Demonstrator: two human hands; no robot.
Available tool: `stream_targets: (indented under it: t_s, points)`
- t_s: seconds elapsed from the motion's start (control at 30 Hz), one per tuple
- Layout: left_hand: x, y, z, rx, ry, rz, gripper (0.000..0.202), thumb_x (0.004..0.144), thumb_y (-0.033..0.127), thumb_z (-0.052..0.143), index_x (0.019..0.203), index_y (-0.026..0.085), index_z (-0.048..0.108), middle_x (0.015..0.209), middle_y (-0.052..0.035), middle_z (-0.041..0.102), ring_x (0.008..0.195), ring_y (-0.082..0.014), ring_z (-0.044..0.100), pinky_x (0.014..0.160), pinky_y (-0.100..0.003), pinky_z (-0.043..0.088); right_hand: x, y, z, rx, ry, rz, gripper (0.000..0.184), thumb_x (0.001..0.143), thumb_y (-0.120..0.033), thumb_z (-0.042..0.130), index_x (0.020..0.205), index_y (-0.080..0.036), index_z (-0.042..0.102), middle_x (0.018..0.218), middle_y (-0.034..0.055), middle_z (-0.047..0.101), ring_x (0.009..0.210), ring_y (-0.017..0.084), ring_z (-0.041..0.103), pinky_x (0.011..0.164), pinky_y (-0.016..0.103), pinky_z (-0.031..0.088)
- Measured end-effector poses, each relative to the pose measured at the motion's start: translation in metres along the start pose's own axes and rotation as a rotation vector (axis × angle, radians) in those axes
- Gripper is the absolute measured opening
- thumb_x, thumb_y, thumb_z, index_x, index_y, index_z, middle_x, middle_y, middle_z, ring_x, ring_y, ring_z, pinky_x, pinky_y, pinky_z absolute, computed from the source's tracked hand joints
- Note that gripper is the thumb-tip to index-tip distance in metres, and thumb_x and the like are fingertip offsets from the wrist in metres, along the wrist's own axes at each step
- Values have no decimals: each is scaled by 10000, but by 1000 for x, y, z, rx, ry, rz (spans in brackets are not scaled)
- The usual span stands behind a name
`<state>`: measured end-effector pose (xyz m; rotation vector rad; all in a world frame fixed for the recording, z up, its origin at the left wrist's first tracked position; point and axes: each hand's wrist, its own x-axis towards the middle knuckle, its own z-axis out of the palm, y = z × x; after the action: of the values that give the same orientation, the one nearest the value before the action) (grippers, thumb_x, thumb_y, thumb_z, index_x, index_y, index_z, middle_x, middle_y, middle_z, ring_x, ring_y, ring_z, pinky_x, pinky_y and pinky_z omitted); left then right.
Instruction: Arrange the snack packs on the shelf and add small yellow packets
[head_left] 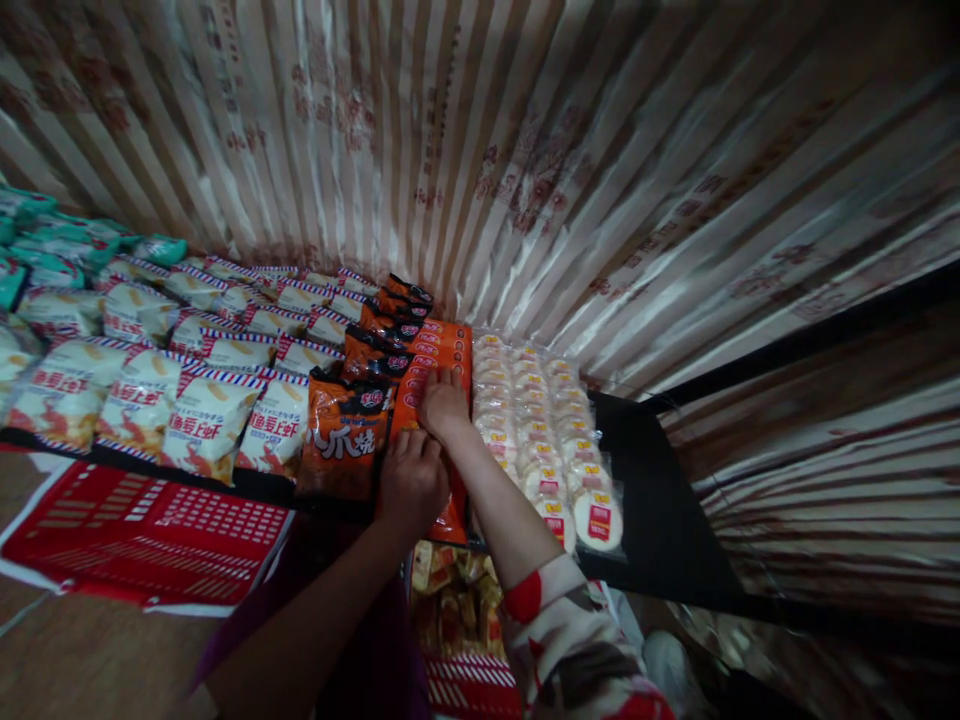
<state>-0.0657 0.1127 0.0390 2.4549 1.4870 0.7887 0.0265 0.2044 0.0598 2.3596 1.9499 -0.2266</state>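
My left hand has its fingers curled on the lower part of a flat, bright orange snack bag. Just above it, my right hand is bent over the upper part of the same column of orange bags, fingertips pressed to the packaging. Both hands look closed, though the fingertips are partly hidden. To the left stands an orange-and-black snack bag, with more of the same kind behind it. Close to my right forearm lie rows of round white cakes in clear wrappers.
White snack bags with striped tops fill the left of the black shelf; teal bags lie beyond. Below are a red basket and a container of wrapped golden snacks. A striped curtain hangs behind; a black bar crosses at right.
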Motion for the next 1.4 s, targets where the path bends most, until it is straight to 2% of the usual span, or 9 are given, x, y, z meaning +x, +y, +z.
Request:
stream_targets:
  t_s: [0.13,0.37,0.7,0.83,0.93,1.1,1.23,1.33,1.4]
  points:
    - [-1,0,1,-1,-25,-12,127,824,145,538,870,152,656,890,-100,610,909,-258,526,852,-390,441,-2,0,10,53,35,34,558,912,-228,406,1441,-60,341,1511,210,321,1410,311,253,1101,435,264]
    - [-2,-1,4,23,-97,-49,150,849,160,521,921,163,653,959,-83,620,949,-248,526,877,-369,433,-1,-3,11,177,92,104,499,875,-262,454,1349,-108,458,1457,182,402,1348,317,340,1040,434,344]
    - [-9,4,-2,3,-153,-33,265,859,173,487,1093,132,604,1175,-123,614,1095,-268,528,938,-406,420,4,2,11,190,102,89,519,871,-237,432,1376,-119,446,1418,179,445,1300,324,391,1021,455,356]
    - [-10,7,-2,21,-180,-51,334,856,182,488,1167,113,590,1357,-152,528,1278,-303,438,1019,-451,375,7,2,2,148,60,69,473,885,-208,411,1340,-104,483,1379,213,478,1272,322,427,987,458,379]
    - [-9,9,-1,28,-207,-61,374,855,188,488,1206,100,580,1427,-159,467,1348,-323,369,1041,-473,358,8,1,-4,84,57,61,429,897,-174,384,1297,-95,519,1302,225,538,1220,320,481,921,437,424]
    - [-6,11,-1,27,-210,-80,350,833,208,527,1163,120,603,1405,-165,490,1319,-335,407,1034,-503,360,10,4,-8,10,130,37,384,898,-159,380,1219,-124,587,1182,189,626,1141,281,561,889,368,445]
    - [-3,12,-3,30,-203,-74,365,815,255,569,1157,128,594,1363,-176,521,1293,-344,427,1018,-513,370,15,11,-14,23,64,26,361,914,-208,382,1173,-141,625,1137,175,659,1086,267,603,874,361,453]
    - [-3,11,-3,28,-190,-71,360,815,256,564,1154,138,590,1349,-171,530,1281,-334,436,1016,-504,368,19,10,-15,32,110,4,360,921,-220,376,1140,-119,643,1140,179,662,1103,258,594,931,356,427]
    - [-4,10,-2,26,-189,-67,352,805,231,557,1141,135,597,1352,-169,529,1277,-334,438,1011,-495,368,22,6,-12,43,168,-28,366,915,-218,390,1170,-104,626,1232,180,623,1181,249,545,1003,353,381]
